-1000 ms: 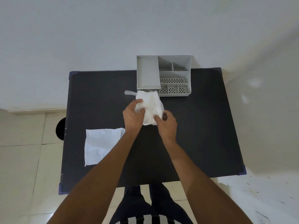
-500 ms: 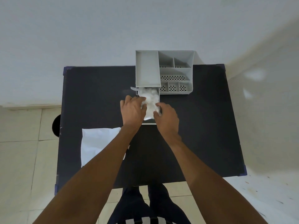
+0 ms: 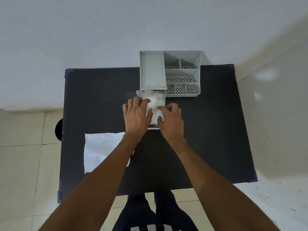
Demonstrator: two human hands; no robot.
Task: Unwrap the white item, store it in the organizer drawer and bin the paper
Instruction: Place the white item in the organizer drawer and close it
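A grey plastic organizer stands at the far edge of the black table. Its drawer is pulled out toward me under the left tray. The white crumpled item lies inside the drawer. My left hand presses on its left side and my right hand presses on its right side, fingers on the item. The flat white paper lies on the table to the near left, partly under my left forearm.
A dark round bin shows on the tiled floor just past the table's left edge. A white wall runs behind the table and another on the right. My legs are below the near table edge.
Both hands carried the white item forward and lowered it into the open drawer. They now press it down there. The paper has stayed in place.
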